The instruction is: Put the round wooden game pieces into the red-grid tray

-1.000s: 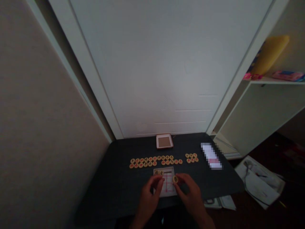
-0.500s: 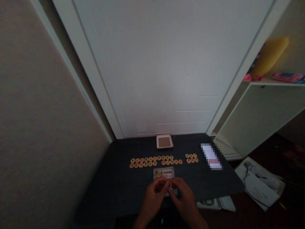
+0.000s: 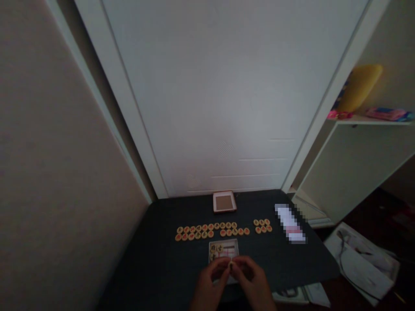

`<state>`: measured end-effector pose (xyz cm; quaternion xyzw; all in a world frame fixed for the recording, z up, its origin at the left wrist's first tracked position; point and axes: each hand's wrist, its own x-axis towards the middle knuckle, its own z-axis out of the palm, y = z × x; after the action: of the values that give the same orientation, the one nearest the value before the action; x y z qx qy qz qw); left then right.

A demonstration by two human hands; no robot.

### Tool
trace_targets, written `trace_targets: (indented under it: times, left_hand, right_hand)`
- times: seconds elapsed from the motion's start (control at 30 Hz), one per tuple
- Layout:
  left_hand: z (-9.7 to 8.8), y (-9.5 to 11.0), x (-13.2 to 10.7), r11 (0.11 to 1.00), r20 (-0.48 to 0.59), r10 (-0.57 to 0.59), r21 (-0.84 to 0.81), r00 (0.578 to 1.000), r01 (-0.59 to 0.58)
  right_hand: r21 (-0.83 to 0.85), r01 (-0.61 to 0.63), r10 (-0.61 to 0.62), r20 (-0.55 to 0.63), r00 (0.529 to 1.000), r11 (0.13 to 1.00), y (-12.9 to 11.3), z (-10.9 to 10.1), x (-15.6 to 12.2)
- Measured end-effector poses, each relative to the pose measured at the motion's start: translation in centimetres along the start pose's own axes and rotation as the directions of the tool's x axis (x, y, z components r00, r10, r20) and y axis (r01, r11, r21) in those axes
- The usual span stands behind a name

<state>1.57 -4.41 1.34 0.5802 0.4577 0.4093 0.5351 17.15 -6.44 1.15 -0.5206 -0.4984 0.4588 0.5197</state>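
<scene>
Black tabletop (image 3: 152,270) lies beneath everything I work from here. My left hand (image 3: 209,277) and right hand (image 3: 254,277) are both drawn narrow, their fingertips meeting on 1 small round piece (image 3: 231,266) over the near part of the shallow box (image 3: 236,244); I cannot tell which of the 2 bears its weight. In the box's far left corner I make out 3 boxed pieces (image 3: 213,248) with dark characters. To handle this well, I'd pinch lightly by the rim, hold the wrists quiet and stay low, so a slip would be short. My fingers hide the box's near side, so I'd leave the 2 long rows (image 3: 205,227) farther off unbumped and move slowly.
</scene>
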Motion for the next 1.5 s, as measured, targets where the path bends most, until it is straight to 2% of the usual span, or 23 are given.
trace_targets:
  times: [0.33,0.43,0.53,0.6,0.67,0.83,0.97,1.13,1.33,1.5]
  left_hand:
    - [0.0,0.2,-0.6,0.998,-0.006,0.044,0.044,0.999,-0.044]
    - [-0.9,0.0,-0.4,0.995,-0.019,0.049,0.086,0.999,-0.048]
    - [-2.6,-0.4,0.3,0.975,-0.098,0.088,0.213,0.991,-0.066]
    - [-3.7,-0.7,0.9,0.927,-0.161,0.168,0.360,0.973,-0.101]
    - [-4.3,-0.8,1.5,0.852,-0.172,0.259,0.505,0.950,-0.141]
    - [-3.5,-0.6,3.0,0.670,-0.071,0.389,0.706,0.918,-0.229]
    - [-2.3,-0.6,3.9,0.561,0.010,0.404,0.787,0.915,-0.256]
    - [-2.0,-0.8,4.5,0.486,0.058,0.380,0.837,0.923,-0.253]
    - [-2.3,-0.8,4.3,0.497,0.065,0.386,0.825,0.920,-0.267]
    - [-2.9,-1.3,3.0,0.588,-0.017,0.402,0.771,0.915,-0.245]
  right_hand:
    - [0.070,-0.052,0.049,0.038,0.998,0.996,0.5,-0.1,-0.1]
    - [0.117,-0.064,0.056,0.069,0.996,0.991,0.4,-0.6,0.1]
    - [0.088,-0.070,0.062,0.083,0.995,0.994,0.2,-1.4,0.6]
    - [0.032,-0.073,0.071,0.066,0.995,0.997,0.2,-2.0,1.0]
    - [-0.006,-0.079,0.080,0.036,0.996,0.997,0.3,-2.5,1.3]
    - [-0.062,-0.053,0.053,-0.003,0.999,0.997,0.5,-2.3,0.7]
    - [-0.165,-0.012,0.018,0.036,0.999,0.986,0.2,-1.8,0.0]
    - [-0.203,0.052,-0.046,0.035,0.998,0.978,0.8,-1.7,-0.1]
    - [-0.147,0.074,-0.072,0.021,0.997,0.986,0.9,-1.3,0.5]
    - [-0.152,0.088,-0.085,0.024,0.996,0.985,0.6,-1.3,0.6]
